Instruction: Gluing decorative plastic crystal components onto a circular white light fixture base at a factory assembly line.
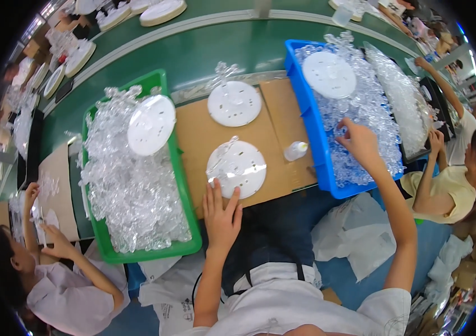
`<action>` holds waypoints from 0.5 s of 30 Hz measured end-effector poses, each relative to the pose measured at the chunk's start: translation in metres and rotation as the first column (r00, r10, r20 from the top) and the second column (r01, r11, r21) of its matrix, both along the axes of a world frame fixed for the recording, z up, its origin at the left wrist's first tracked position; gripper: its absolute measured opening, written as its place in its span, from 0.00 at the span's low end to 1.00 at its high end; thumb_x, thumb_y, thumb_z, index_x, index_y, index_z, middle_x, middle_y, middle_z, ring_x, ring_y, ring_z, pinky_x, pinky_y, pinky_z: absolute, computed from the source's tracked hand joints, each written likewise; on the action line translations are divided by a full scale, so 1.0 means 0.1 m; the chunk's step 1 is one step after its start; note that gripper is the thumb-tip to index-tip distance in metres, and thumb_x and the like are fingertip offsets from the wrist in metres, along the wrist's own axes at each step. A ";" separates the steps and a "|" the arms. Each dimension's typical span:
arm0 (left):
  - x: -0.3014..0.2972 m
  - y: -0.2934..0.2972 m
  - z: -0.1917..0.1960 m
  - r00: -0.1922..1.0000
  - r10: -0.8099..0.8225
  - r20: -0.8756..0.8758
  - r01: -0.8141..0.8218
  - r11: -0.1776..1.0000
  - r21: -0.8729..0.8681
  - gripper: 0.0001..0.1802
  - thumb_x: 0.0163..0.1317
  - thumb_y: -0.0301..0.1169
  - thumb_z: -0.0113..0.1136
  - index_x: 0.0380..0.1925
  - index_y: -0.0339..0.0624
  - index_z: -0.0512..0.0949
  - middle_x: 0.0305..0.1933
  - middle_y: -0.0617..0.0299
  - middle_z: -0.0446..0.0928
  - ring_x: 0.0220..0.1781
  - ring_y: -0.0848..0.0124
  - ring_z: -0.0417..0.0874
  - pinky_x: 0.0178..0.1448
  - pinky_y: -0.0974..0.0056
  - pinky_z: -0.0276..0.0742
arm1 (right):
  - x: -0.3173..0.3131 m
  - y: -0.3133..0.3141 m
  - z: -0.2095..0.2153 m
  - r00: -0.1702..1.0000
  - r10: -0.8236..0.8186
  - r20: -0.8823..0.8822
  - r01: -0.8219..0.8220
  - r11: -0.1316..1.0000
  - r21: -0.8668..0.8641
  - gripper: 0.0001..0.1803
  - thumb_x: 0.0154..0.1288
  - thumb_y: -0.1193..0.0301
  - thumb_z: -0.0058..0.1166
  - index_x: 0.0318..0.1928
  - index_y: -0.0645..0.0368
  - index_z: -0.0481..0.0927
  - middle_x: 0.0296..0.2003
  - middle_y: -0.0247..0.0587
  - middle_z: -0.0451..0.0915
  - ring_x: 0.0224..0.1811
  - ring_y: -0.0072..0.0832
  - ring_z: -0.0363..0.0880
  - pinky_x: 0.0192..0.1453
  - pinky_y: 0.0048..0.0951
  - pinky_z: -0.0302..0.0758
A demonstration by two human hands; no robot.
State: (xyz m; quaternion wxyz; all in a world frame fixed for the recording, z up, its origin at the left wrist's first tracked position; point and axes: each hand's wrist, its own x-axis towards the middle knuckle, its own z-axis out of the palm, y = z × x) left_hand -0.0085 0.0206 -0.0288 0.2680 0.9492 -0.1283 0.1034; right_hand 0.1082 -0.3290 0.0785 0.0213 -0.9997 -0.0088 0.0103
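Disc, white, round and perforated (249,175): laid flat on cardboard (193,131), between a green bin (190,210) and a blue bin (317,131). Left hand (223,218): rested at the disc's near-left edge, fingers extended and loosely spread, nothing grasped. Right hand (359,144): held over the blue bin's clear plastic pieces (375,112), fingers curled, thumb and fingertip near each other; whether a piece is pinched cannot be told. Second white disc (234,106): set just beyond the first. Small bottle (295,150): placed on the cardboard beside the blue bin. Green bin: heaped with clear pieces (137,207), topped by a white plate (151,125).
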 end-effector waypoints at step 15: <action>-0.02 0.06 0.07 0.996 -0.018 -0.091 -0.003 0.973 -0.231 0.25 0.65 0.36 0.51 0.63 0.51 0.68 0.73 0.45 0.51 0.73 0.43 0.50 0.71 0.43 0.47 | -0.57 1.30 0.22 0.756 0.505 0.415 -0.644 0.687 0.337 0.19 0.46 0.77 0.64 0.42 0.56 0.76 0.38 0.40 0.77 0.48 0.34 0.77 0.52 0.33 0.76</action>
